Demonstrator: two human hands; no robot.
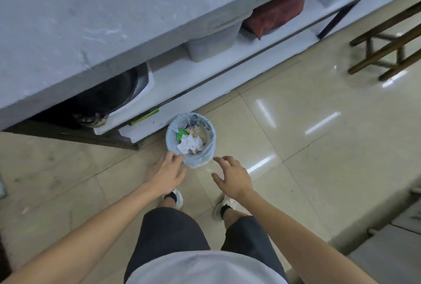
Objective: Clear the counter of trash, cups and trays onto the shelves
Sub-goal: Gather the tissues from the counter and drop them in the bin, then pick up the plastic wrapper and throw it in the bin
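Tiled floor (296, 124) below counter (91, 21); both hands, left hand (167, 173) and right hand (232, 175), spread wide, empty, flanking full bin (191, 139), likely to lift.

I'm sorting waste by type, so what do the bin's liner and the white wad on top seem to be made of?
The liner looks like thin, pale-blue plastic film: translucent, wrinkled and folded over the bin's rim. The white wad looks like crumpled tissue or paper napkin, matte and soft-creased, though blur leaves that open.
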